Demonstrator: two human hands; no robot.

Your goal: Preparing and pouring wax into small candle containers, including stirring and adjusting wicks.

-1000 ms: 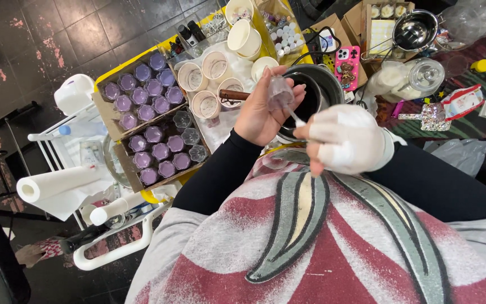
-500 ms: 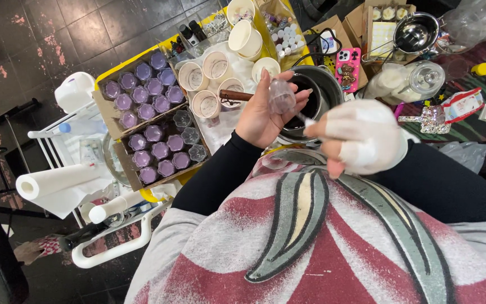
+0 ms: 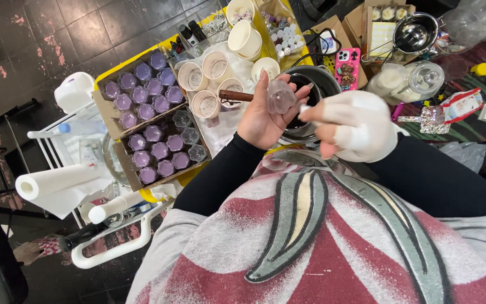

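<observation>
My left hand (image 3: 262,118) cups a small clear faceted glass jar (image 3: 280,99) between thumb and fingertips, just above a dark metal pot (image 3: 314,84). My right hand (image 3: 355,125), wrapped in white cloth or bandage, is close to the jar's right side, its fingertips pinched near the jar's rim; whether it holds anything is hidden. A wooden-handled tool (image 3: 237,95) lies pointing at the pot. Both arms wear black sleeves over a grey and red patterned garment.
Two cardboard boxes (image 3: 142,126) hold several purple-filled jars and a few clear ones. Paper cups (image 3: 215,76) stand behind. A pink phone (image 3: 347,66), glass jars (image 3: 409,81), a steel pan (image 3: 415,32), paper rolls (image 3: 54,183) and a white rack (image 3: 108,253) surround the yellow table.
My left hand has turned the clear jar and shifted slightly; my right hand moved away from the pot toward the jar's rim, fingers now pinched.
</observation>
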